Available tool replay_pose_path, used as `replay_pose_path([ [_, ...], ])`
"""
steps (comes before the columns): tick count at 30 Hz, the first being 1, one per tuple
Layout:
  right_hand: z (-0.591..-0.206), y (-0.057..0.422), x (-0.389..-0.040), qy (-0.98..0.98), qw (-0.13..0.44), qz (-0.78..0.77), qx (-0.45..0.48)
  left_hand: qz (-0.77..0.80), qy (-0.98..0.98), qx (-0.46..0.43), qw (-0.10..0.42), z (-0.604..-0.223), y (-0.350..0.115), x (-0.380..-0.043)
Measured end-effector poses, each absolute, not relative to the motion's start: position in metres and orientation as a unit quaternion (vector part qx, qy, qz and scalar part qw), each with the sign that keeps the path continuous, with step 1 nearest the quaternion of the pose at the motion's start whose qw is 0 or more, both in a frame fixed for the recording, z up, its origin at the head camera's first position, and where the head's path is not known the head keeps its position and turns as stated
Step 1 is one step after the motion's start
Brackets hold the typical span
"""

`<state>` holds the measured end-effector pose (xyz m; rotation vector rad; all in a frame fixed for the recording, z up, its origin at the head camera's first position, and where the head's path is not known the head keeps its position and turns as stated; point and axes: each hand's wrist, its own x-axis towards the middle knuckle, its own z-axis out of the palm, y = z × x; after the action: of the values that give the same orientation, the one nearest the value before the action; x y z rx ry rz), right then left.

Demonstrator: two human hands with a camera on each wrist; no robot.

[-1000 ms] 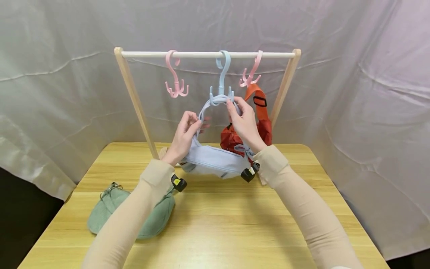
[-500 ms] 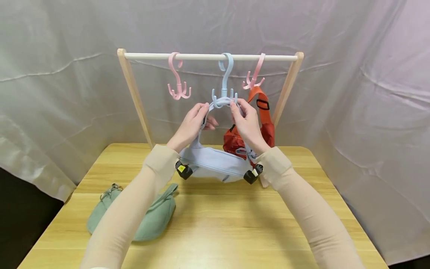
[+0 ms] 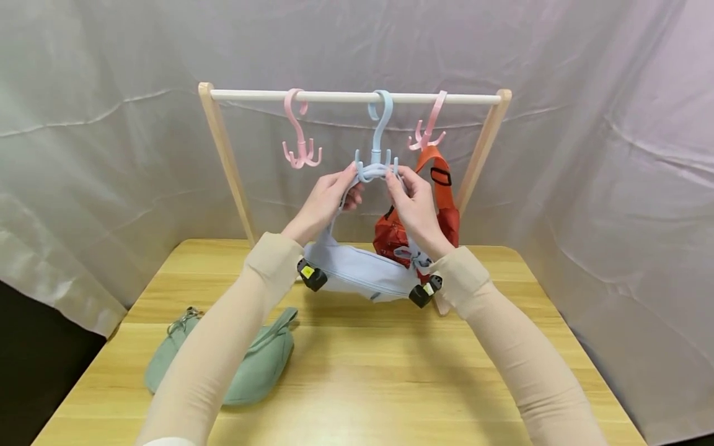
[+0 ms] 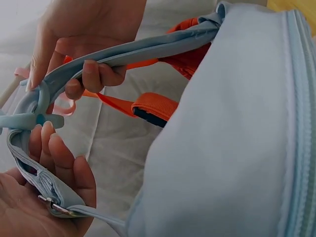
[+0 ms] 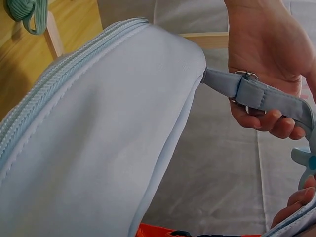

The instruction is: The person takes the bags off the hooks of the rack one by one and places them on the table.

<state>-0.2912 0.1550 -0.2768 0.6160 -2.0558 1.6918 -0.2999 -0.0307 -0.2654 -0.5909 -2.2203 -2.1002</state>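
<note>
A pale blue zippered bag point(image 3: 362, 267) hangs tilted under the blue multi-prong hook point(image 3: 376, 145), its strap point(image 4: 148, 51) looped over the prongs. My left hand point(image 3: 328, 199) holds the strap just left of the prongs. In the left wrist view, the strap's metal buckle point(image 4: 58, 206) lies against the left palm. My right hand point(image 3: 414, 201) pinches the strap at the right of the prongs, thumb on top. In the left wrist view the right fingers point(image 4: 101, 79) curl round the strap. The right wrist view shows the bag's smooth side point(image 5: 113, 113) up close.
A red bag point(image 3: 390, 238) hangs by its orange strap from the right pink hook point(image 3: 427, 133), behind my right hand. Another pink hook point(image 3: 301, 142) hangs at the left of the rack's white rail point(image 3: 340, 96). A green bag point(image 3: 262, 368) lies on the wooden table point(image 3: 379, 378), partly behind my left forearm.
My left hand has moved up and right along the strap to beside the prongs. The right hand stays on the strap. The whole view has shifted slightly.
</note>
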Motion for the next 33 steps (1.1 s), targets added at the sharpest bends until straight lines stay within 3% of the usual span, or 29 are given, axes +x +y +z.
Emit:
replay_pose_path([
  [6, -0.272, 0.156, -0.292, -0.714, 0.196, 0.631, 0.232, -0.685, -0.708, -0.173, -0.006, -0.259, -0.03, -0.302],
  [22, -0.265, 0.163, -0.288, -0.679, 0.11, 0.695, 0.209, -0.687, -0.711, -0.138, -0.062, -0.25, -0.03, -0.308],
  [28, -0.263, 0.166, -0.288, -0.667, 0.108, 0.706, 0.214, -0.715, -0.682, -0.146, -0.06, -0.242, -0.026, -0.307],
  [33, -0.259, 0.165, -0.289, -0.659, 0.102, 0.721, 0.187, -0.703, -0.69, -0.145, -0.09, -0.238, -0.027, -0.306],
])
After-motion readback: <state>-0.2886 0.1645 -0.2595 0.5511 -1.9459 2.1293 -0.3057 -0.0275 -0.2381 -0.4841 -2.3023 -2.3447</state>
